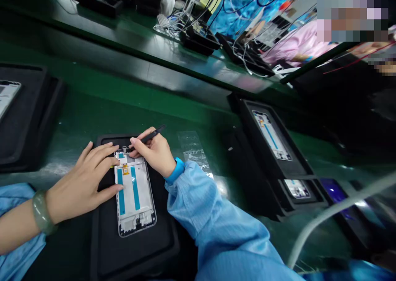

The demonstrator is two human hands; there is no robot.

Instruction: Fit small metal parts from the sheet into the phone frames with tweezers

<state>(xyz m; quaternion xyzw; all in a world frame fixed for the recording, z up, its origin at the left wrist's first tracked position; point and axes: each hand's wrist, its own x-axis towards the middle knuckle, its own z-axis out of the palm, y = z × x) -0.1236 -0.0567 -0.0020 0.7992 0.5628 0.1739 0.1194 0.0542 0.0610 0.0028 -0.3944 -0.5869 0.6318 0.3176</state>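
A: Where is the phone housing point(136, 190) now?
B: It lies in the lower left-centre of the frame, on a black tray point(107, 252). It is a little tilted, with its upper end near both hands.
A: How does the left hand point(82, 180) stand to it?
B: This hand comes from the left. Its grip is open, the fingers spread; the thumb and index finger rest at the left edge of the housing.
A: And the right hand point(156, 151)?
B: Its grip is closed around a slim black tool point(153, 134), which is held like a pen. The housing is under this grip and to the lower left of it. The tool slants down toward the upper edge of the housing; whether its tip touches there, I cannot tell.
A: What can you see on the housing?
B: Two long blue strips point(135, 188), and between their upper ends a small orange piece point(125, 169).
A: What is around it?
B: A clear sheet point(194, 151) lies on the green tabletop point(102, 104), just beside the right wrist. In the right part of the frame, another housing point(272, 136) lies in a second tray point(297, 165).
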